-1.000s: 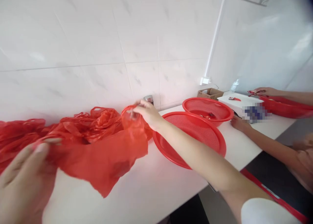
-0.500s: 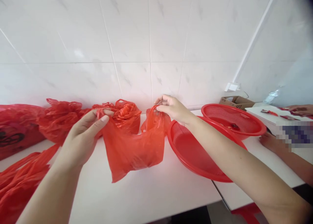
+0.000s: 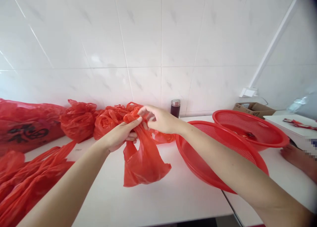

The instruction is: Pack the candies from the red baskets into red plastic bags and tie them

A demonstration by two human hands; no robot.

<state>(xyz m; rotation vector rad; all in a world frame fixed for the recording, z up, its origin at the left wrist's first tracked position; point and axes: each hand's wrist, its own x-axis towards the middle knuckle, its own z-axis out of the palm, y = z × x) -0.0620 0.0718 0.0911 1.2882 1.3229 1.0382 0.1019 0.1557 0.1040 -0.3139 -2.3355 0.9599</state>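
Observation:
A thin red plastic bag (image 3: pixel 145 164) hangs over the white table, its handles gathered together at the top. My left hand (image 3: pixel 123 132) is closed round the gathered handles, thumb on top. My right hand (image 3: pixel 160 119) is at the same spot, its bent fingers on the bunched plastic; part of the fingertips is hidden. The lower part of the bag sags with something inside that I cannot make out. Just behind my hands lie more bunched red plastic bags (image 3: pixel 109 121).
A large red mesh basket (image 3: pixel 198 167) stands at right, with a second red basket (image 3: pixel 277 141) holding small items behind it. A dark flask (image 3: pixel 175 108) and a cardboard box (image 3: pixel 255 108) are near the wall. Red bags (image 3: pixel 29 184) fill the left. Another person's hand (image 3: pixel 294 156) rests far right.
My hands have come together, bringing both handles of the plastic bag to one point. The bag, stretched wide before, now hangs narrow. The view has shifted left, and the flask shows.

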